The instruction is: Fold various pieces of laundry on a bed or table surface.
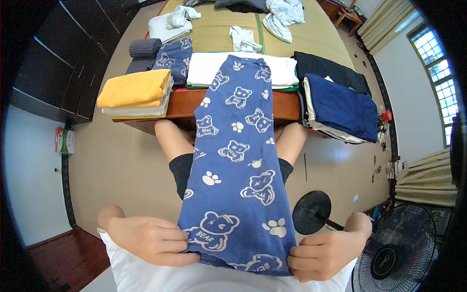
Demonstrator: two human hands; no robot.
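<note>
A pair of blue pajama pants [238, 165], printed with white bears and paw prints, is stretched lengthwise from the bed's edge toward me. It looks doubled over into one long strip. My left hand [151, 241] grips its near left corner, fingers curled round the cloth. At the near right corner my right hand [323, 253] pinches the fabric in the same way. The far end lies on a folded white garment [199, 68] at the bed's front edge. Between the hands the near hem hangs slightly slack above my lap.
Folded stacks line the bed's edge: a yellow garment [134, 90] left, a navy one [343, 107] right. A blue bear-print bundle [174, 58] sits behind the yellow. Loose clothes [284, 19] lie farther back on the mat [209, 41]. A black fan [399, 253] stands at my right.
</note>
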